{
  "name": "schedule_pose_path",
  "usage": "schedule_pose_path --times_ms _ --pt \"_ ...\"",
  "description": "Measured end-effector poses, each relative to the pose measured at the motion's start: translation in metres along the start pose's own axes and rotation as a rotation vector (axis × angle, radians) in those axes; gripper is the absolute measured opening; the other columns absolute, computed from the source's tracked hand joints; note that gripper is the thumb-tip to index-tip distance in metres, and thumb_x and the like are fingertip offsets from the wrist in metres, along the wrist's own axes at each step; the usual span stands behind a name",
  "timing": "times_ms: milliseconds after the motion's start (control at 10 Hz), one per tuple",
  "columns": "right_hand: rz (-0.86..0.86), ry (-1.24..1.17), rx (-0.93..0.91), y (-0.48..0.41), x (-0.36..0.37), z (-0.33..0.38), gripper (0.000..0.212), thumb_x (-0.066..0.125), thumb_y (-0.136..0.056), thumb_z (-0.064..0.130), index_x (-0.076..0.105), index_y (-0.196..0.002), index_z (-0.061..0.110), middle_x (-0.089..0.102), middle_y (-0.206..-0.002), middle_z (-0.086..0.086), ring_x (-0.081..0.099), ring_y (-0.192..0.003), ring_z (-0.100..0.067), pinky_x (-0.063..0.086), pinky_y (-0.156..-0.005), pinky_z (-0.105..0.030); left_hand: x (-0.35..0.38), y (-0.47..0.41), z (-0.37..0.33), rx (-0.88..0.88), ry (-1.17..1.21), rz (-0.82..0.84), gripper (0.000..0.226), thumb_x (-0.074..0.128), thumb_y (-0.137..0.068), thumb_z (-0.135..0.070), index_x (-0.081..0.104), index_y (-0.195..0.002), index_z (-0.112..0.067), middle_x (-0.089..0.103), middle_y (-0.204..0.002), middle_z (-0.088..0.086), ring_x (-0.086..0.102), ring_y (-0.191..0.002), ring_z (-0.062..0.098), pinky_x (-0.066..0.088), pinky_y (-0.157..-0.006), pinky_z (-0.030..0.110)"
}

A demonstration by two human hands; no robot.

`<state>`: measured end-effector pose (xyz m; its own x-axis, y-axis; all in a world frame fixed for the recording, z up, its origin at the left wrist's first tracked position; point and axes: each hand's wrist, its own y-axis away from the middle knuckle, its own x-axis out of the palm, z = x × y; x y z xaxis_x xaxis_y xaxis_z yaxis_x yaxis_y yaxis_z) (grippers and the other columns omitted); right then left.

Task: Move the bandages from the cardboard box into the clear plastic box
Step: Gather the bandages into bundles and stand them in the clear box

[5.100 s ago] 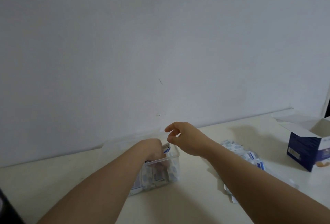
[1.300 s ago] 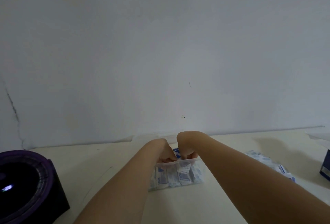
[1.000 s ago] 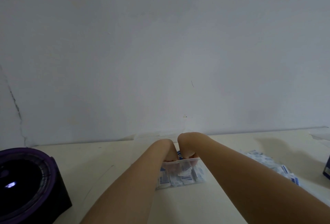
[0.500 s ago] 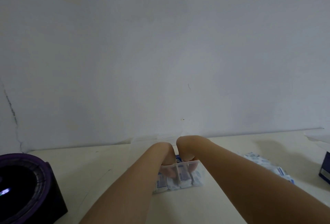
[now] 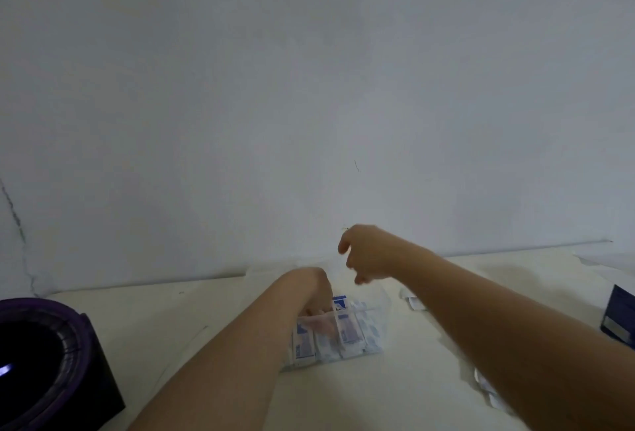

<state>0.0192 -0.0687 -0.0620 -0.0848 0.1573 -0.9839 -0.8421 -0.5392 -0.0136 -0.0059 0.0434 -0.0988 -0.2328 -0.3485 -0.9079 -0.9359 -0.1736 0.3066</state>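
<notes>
several bandages (image 5: 347,331) in clear plastic box (image 5: 374,309); left hand (image 5: 318,295) inside; right hand (image 5: 365,254) above

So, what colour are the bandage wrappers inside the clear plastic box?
The bandage wrappers are white with blue print; the head view shows them best.

1. The small clear plastic box (image 5: 382,314) has glossy, see-through walls.
2. The white-and-blue wrapped bandages (image 5: 348,330) look smooth and papery.
3. The cream table top (image 5: 213,307) is matt and smooth.
4. The round dark purple device (image 5: 76,325) has a ribbed, faintly shiny rim.
</notes>
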Motion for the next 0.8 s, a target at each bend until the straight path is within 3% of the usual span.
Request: schedule_pose_path --times_ms 100,200,300,400,500,600,800 --pt "-0.255 -0.295 -0.023 0.024 -0.016 -0.027 0.028 0.047 -0.091 0.001 0.061 -0.113 0.012 0.065 -0.108 -0.001 0.065 -0.088 -0.015 0.05 -0.067 -0.017 -0.007 0.012 0.002 0.076 0.294 -0.18 0.038 0.045 -0.096 -0.007 0.046 -0.134 -0.009 0.058 -0.126 0.012 0.062 -0.091 0.018 0.055 -0.083 0.031" --pt "-0.372 -0.354 0.01 0.064 -0.017 -0.069 0.024 0.045 -0.094 0.006 0.065 -0.099 0.019 0.068 -0.091 0.006 0.067 -0.074 -0.01 0.043 -0.056 -0.006 -0.004 0.021 0.002 0.247 0.409 -0.429 0.027 0.042 -0.097 -0.015 0.053 -0.121 -0.02 0.061 -0.114 0.002 0.063 -0.09 0.016 0.054 -0.08 0.033" --pt "-0.223 -0.254 0.076 0.102 -0.007 -0.11 0.016 0.056 -0.09 0.014 0.066 -0.096 0.025 0.069 -0.088 0.008 0.065 -0.075 -0.003 0.047 -0.062 -0.008 0.015 0.052 -0.004 0.495 0.457 -0.684 0.018 0.048 -0.095 -0.021 0.059 -0.104 -0.032 0.06 -0.094 -0.019 0.062 -0.084 0.009 0.052 -0.077 0.03" --pt "0.029 -0.087 0.148 0.134 0.01 -0.132 0.018 0.065 -0.085 0.023 0.068 -0.104 0.023 0.069 -0.099 0.005 0.06 -0.078 0.001 0.045 -0.071 -0.009 0.047 0.078 -0.017 0.595 0.457 -0.578 0.018 0.052 -0.093 -0.022 0.058 -0.093 -0.038 0.059 -0.082 -0.022 0.062 -0.078 0.007 0.051 -0.073 0.03" --pt "0.189 0.063 0.195 0.155 0.028 -0.138 0.042 0.068 -0.084 0.032 0.058 -0.122 0.017 0.062 -0.115 0.001 0.058 -0.096 -0.012 0.045 -0.087 -0.02 0.08 0.085 -0.029 0.583 0.382 -0.435 0.017 0.052 -0.092 -0.025 0.061 -0.096 -0.039 0.059 -0.083 -0.023 0.059 -0.077 0.002 0.051 -0.076 0.031" --pt "0.23 0.155 0.248 0.165 0.037 -0.142 0.058 0.069 -0.08 0.043 0.049 -0.129 0.018 0.054 -0.124 0.0 0.047 -0.102 -0.014 0.039 -0.092 -0.025 0.095 0.086 -0.035 0.573 0.368 -0.341 0.016 0.05 -0.093 -0.028 0.061 -0.099 -0.038 0.06 -0.089 -0.022 0.057 -0.075 -0.003 0.051 -0.078 0.027" --pt "0.244 0.089 0.339 0.187 0.031 -0.157 0.059 0.074 -0.075 0.042 0.048 -0.125 0.025 0.05 -0.112 0.006 0.044 -0.096 -0.011 0.037 -0.078 -0.02 0.109 0.093 -0.039 0.56 0.385 -0.291 0.017 0.049 -0.094 -0.028 0.06 -0.101 -0.04 0.06 -0.091 -0.022 0.06 -0.082 -0.004 0.048 -0.074 0.019"
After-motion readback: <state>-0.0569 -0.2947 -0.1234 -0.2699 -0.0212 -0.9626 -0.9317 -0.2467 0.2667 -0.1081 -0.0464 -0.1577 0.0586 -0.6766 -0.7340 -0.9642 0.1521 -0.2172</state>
